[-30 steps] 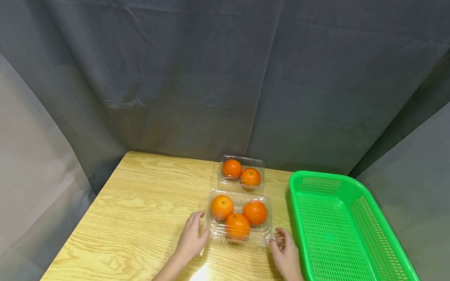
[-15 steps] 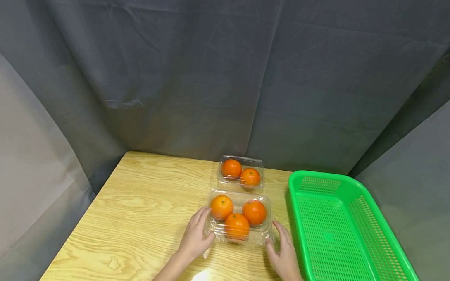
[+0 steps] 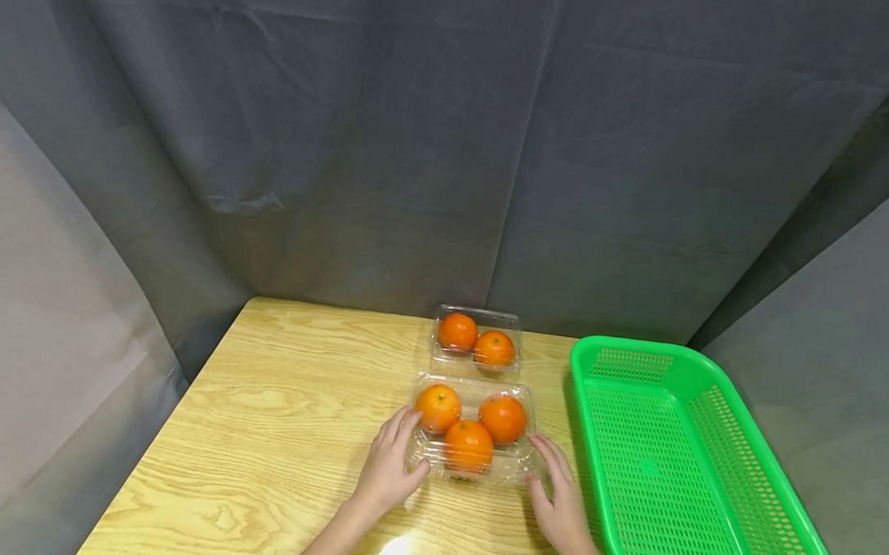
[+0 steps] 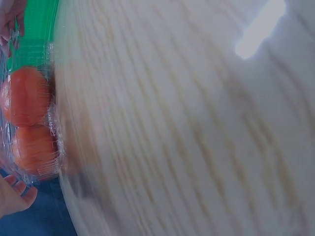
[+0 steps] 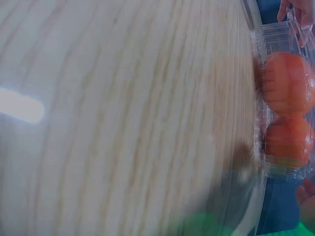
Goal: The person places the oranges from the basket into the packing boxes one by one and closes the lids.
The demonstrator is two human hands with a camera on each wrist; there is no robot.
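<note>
A clear plastic clamshell box (image 3: 507,459) with three oranges (image 3: 469,447) lies closed on the table. My left hand (image 3: 388,469) is at its left side, fingertips right at the lid's edge, thumb spread near the front left corner. My right hand (image 3: 560,506) lies along the right side, fingers extended toward the edge and thumb by the front right corner. In the left wrist view, the left hand (image 4: 14,196) shows just below the box (image 4: 54,142). In the right wrist view, the right hand (image 5: 307,201) appears beneath the box's end, slightly apart from it.
Behind it stands a smaller clear box (image 3: 518,329) with two oranges (image 3: 494,349). A large green plastic basket (image 3: 590,413) is on the right, close to my right hand. The wooden table (image 3: 278,419) is backed by a grey curtain (image 3: 390,161).
Both hands have moved in slightly along the sides of the box. The left fingers now overlap its left edge, and the right fingers have straightened from a curl. The box stays in place.
</note>
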